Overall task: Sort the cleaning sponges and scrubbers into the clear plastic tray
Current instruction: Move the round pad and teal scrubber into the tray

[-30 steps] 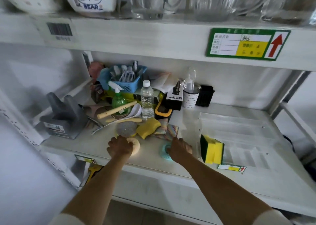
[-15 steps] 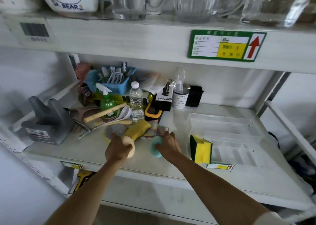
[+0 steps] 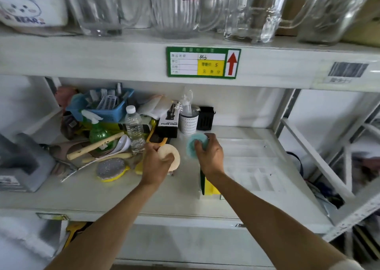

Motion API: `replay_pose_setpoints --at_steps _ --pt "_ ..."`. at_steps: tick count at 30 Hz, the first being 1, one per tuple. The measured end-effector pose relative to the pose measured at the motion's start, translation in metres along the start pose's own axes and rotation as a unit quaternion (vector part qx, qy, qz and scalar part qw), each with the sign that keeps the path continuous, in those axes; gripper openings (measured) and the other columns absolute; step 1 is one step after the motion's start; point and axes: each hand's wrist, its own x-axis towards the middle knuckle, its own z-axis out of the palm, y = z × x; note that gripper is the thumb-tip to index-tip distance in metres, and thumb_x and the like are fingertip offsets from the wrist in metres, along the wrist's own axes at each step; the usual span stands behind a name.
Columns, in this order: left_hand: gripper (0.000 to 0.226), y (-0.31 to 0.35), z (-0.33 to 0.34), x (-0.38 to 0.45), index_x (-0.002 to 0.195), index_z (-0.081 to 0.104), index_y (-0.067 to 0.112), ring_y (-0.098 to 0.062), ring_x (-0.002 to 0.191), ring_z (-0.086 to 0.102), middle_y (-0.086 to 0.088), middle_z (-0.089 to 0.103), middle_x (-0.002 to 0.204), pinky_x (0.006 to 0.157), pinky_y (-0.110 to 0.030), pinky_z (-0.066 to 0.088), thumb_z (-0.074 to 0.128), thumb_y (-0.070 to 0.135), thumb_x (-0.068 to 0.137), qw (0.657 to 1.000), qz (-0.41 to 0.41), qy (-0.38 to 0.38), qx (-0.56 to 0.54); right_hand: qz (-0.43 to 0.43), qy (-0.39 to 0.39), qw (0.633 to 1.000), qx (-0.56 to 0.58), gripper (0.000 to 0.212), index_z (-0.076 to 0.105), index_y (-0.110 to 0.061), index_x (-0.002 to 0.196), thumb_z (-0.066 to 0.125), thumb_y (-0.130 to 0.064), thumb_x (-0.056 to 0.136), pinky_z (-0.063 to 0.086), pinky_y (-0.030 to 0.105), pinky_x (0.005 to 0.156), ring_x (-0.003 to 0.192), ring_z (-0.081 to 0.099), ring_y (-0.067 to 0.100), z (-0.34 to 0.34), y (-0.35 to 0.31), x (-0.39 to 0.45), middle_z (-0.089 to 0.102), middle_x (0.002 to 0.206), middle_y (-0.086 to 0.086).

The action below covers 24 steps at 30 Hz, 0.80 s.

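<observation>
Both hands loaded: my left hand [image 3: 156, 163] grips a round cream sponge [image 3: 171, 155], my right hand [image 3: 209, 156] grips a round teal scrubber [image 3: 195, 144]. Both are lifted off the shelf [image 3: 102, 193]; the teal one sits over the left edge of the clear plastic tray [image 3: 255, 167], the cream one just left of it. Yellow-green sponge [image 3: 207, 185] stands on edge in the tray's near-left corner, partly hidden by my right forearm. Left of my left hand, a round silver-topped yellow scrubber [image 3: 112, 170] lies flat on the shelf. Farther left and back: wooden-handled tool [image 3: 94, 145], green spray bottle [image 3: 97, 130], water bottle [image 3: 134, 129], blue basket [image 3: 111, 106]. Far side near the tray: spray bottle box [image 3: 168, 121], white perforated cup [image 3: 189, 120].
</observation>
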Motion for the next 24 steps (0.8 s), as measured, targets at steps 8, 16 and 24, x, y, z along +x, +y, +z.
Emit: replay_pose_setpoints --at_steps 8,16,24 --pt "0.045 0.058 0.069 -0.014 0.121 0.053 0.008 -0.024 0.101 0.056 -0.008 0.06 0.11 0.09 -0.034 0.046 0.071 0.016 0.081 0.989 0.102 -0.104 -0.002 0.042 0.093 0.992 -0.072 0.029 0.053 -0.011 0.118 0.046 -0.03 0.098 0.049 0.04 0.079 0.099 0.06 0.034 -0.075 0.053 0.014 0.062 0.114 0.013" --pt "0.044 0.098 0.146 -0.037 0.12 0.044 0.012 -0.035 0.11 0.059 -0.013 0.06 0.122 0.085 -0.034 0.045 0.061 0.014 0.079 0.957 0.064 -0.238 0.152 0.11 0.045 0.971 -0.206 0.029 0.053 -0.015 0.119 0.048 -0.03 0.095 0.053 0.044 0.081 0.1 0.061 0.033 -0.126 0.111 0.006 0.059 0.117 0.011" --pt "0.044 0.085 0.168 -0.049 0.123 0.043 0.008 -0.034 0.101 0.065 -0.012 0.068 0.11 0.082 -0.038 0.048 0.06 0.022 0.084 0.897 0.124 -0.247 0.343 0.151 -0.051 0.946 -0.282 0.033 0.05 -0.017 0.125 0.047 -0.022 0.092 0.048 0.04 0.092 0.111 0.06 0.031 -0.13 0.13 0.009 0.061 0.126 0.009"
